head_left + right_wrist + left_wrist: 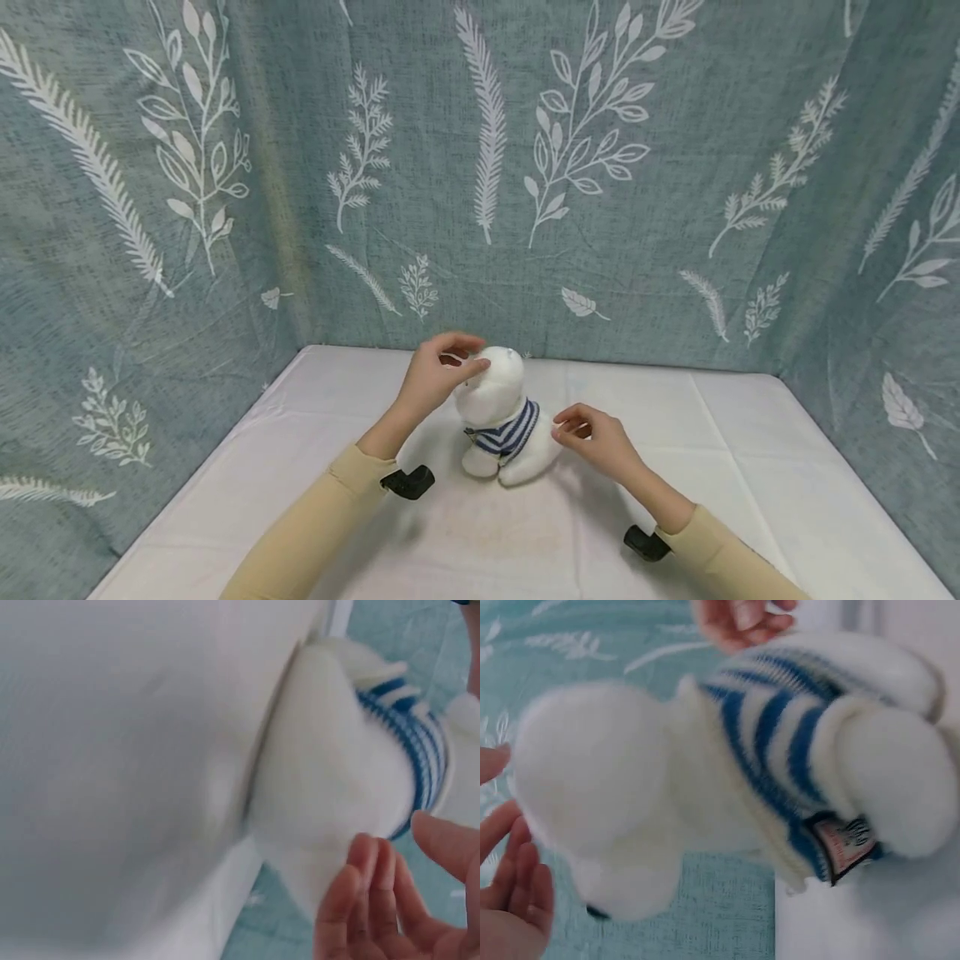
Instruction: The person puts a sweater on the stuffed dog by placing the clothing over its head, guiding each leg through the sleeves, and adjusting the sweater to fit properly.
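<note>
A white plush animal (537, 460) in a blue-and-white striped knitted sweater (517, 432) sits on the white-covered table. My left hand (435, 372) is at its round head, thumb lying over the near side and fingers loosely bent. The left wrist view shows those fingers right at the head's edge, with a black nose (598, 911) on the muzzle and a small label (846, 844) on the sweater. At the toy's rear is my right hand (600, 437), its fingertips right against the white fur and the fingers gently bent. In the right wrist view its thumb (442, 836) overlaps the sweater hem.
A white cloth (705, 450) with faint creases covers the table. Blue-green curtains (420, 167) with white leaf patterns hang behind it and on both sides. Each wrist carries a black camera mount, one at the left (408, 482) and one at the right (647, 543).
</note>
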A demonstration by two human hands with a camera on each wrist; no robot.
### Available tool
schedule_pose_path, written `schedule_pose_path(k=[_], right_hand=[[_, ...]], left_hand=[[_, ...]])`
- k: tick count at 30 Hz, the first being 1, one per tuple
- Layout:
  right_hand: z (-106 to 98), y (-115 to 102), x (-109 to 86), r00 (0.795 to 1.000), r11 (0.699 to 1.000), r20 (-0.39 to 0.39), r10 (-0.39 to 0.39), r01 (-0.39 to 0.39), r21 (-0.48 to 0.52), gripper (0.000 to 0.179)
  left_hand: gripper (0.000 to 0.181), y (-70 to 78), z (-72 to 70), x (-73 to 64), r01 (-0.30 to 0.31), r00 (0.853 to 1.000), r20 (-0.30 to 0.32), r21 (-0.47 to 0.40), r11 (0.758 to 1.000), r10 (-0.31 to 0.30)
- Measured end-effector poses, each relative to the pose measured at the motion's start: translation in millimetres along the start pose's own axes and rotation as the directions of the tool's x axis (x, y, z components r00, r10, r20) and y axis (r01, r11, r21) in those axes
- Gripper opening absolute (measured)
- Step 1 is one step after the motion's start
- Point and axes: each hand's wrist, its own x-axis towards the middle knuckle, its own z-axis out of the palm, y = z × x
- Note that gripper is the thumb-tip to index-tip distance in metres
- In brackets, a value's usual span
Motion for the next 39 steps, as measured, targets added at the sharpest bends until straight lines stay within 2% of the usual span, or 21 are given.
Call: schedule_pose_path(k=[4, 9, 13, 18, 24, 32, 36, 39], right_hand=[[8, -12, -0.1, 0.998, 0.998, -0.038, 0.047, -0.045, 0.050, 0.016], [19, -22, 3.2, 0.997, 0.996, -0.054, 0.060, -0.057, 0.064, 0.018], [24, -26, 4.8, 0.994, 0.995, -0.067, 0.083, -0.079, 0.060, 0.020], [26, -34, 6.8, 0.990, 0.991, -0.069, 0.122, -0.118, 0.064, 0.016], [24, -36, 9.4, 0.984, 0.980, -0.042, 0.173, -0.168, 0.103, 0.009], [10, -14, 2.7, 0.968, 0.967, 0.009, 0.251, -0.250, -0.046, 0.011], [8, -10, 3.1, 0.976, 0.974, 0.026, 0.214, -0.212, -0.082, 0.010], [9, -13, 4.6, 0.981, 0.977, 0.010, 0.195, -0.193, -0.096, 0.007]], left_hand=[[0.038, 3.4, 9.4, -13.0, -0.080, 0.994, -0.066, 0.082, 0.993, 0.086], [0.046, 3.0, 24.7, -24.2, -0.109, 0.980, -0.150, 0.126, 0.986, 0.128], [0.049, -1.8, 32.7, -31.1, -0.145, 0.962, -0.213, 0.121, 0.982, 0.168], [0.050, -6.1, 36.4, -32.2, -0.182, 0.950, -0.238, 0.111, 0.977, 0.203], [0.047, -6.6, 37.3, -32.7, -0.186, 0.941, -0.264, 0.117, 0.976, 0.211], [0.047, -11.2, 35.7, -33.3, -0.176, 0.937, -0.281, 0.139, 0.975, 0.209], [0.050, -11.2, 34.8, -32.1, -0.162, 0.946, -0.264, 0.117, 0.980, 0.188], [0.053, -10.3, 33.1, -32.1, -0.103, 0.960, -0.255, 0.075, 0.992, 0.118]])
